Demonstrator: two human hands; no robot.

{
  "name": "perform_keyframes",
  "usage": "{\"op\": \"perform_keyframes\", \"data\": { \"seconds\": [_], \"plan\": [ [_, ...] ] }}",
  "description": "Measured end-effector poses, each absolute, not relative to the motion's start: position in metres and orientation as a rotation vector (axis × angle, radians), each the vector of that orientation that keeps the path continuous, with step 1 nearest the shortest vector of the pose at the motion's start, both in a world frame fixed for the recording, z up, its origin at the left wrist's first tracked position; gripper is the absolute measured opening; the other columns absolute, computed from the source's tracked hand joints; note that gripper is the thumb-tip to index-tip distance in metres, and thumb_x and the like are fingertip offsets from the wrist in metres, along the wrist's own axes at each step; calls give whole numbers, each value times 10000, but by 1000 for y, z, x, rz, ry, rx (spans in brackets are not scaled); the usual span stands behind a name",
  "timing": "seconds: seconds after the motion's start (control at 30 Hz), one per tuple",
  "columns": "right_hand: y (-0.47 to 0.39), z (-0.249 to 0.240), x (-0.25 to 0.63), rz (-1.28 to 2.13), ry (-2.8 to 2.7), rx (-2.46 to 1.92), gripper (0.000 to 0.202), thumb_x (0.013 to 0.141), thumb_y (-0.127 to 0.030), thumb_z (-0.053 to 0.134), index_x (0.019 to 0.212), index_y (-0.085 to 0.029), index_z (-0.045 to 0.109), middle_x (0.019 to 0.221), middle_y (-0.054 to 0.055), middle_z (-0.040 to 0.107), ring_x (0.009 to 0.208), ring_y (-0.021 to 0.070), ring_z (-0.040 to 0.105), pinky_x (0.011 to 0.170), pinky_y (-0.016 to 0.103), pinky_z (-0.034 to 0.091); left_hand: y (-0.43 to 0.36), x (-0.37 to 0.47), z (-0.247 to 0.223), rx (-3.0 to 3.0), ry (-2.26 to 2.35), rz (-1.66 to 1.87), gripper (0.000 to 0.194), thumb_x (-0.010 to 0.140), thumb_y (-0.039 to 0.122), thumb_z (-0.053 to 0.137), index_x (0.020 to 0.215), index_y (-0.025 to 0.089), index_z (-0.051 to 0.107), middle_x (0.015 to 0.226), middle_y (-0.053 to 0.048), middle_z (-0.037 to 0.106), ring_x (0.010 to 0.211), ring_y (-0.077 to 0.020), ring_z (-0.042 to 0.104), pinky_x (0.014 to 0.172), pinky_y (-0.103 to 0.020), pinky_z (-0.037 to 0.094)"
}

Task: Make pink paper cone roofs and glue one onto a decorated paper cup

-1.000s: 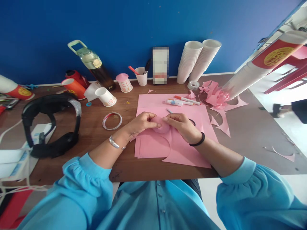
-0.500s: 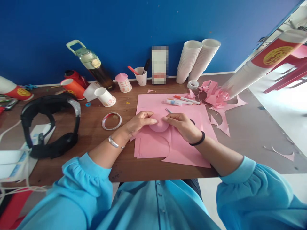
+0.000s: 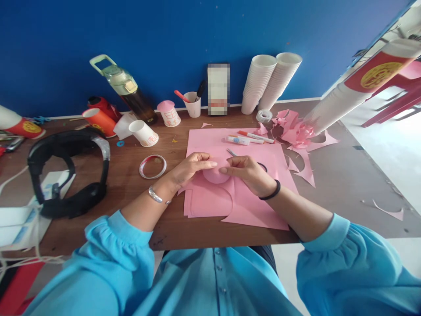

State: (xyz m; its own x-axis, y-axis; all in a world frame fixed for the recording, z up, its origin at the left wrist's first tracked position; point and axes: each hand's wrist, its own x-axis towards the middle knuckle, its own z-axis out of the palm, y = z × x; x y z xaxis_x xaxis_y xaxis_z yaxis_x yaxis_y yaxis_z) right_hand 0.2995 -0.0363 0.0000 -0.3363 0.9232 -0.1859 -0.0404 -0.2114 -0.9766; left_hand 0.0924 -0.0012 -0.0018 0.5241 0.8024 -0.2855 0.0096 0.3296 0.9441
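Bright right side, slightly soft detail

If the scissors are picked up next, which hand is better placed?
Right, I'd judge. The scissors lie partly hidden by the right hand, a dark loop showing beside it. The left hand is farther off, its grip on the round pink paper.

Round pink paper disc (image 3: 216,172), tilted.

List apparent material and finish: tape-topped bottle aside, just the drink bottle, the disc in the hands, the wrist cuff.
Drink bottle: likely clear plastic, glossy; see-through with highlights, though glass is possible.
Disc: probably paper, matte; thin, evenly pink.
Cuff: seemingly metal, shiny; silvery glints.
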Motion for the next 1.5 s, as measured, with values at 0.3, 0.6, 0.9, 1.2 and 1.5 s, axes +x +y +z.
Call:
{"op": "perform_keyframes", "data": {
  "seconds": [0.3,0.6,0.9,1.2,1.5],
  "plan": [
    [-35,-5,300,1642,-1263,-1135,610,616,-647,883,554,-198,474,611,-64,326,636,101,245,638,327,168,-1,91,-3,1165,842,580,326,776,390,815,701,149,610,685,29,518,648,-102,435,642,-254,314],
    [-36,-10,305,1599,-1281,-1087,634,790,-681,759,596,-214,377,649,-58,261,643,110,207,618,327,156,-1,94,0,1159,824,631,375,750,417,832,651,146,592,651,30,498,614,-92,394,609,-255,279],
    [-37,-5,299,1647,-1083,-1062,556,800,-722,707,725,-176,637,725,-1,563,690,133,467,659,299,339,-1,94,-1,1090,826,621,330,697,404,857,700,131,673,700,-4,606,669,-119,518,680,-258,381],
    [-36,-10,305,1568,-1240,-1129,621,820,-707,714,603,-213,409,625,-56,313,616,107,246,600,328,153,-2,96,3,1065,823,639,338,654,361,883,645,139,629,663,22,555,629,-94,438,627,-246,322],
    [-35,-10,305,1579,-1273,-1113,641,787,-698,752,582,-211,389,629,-57,264,627,105,205,607,330,132,0,95,1,1084,826,625,342,691,390,858,659,145,621,657,22,533,625,-99,425,623,-257,310]
  ]
}}
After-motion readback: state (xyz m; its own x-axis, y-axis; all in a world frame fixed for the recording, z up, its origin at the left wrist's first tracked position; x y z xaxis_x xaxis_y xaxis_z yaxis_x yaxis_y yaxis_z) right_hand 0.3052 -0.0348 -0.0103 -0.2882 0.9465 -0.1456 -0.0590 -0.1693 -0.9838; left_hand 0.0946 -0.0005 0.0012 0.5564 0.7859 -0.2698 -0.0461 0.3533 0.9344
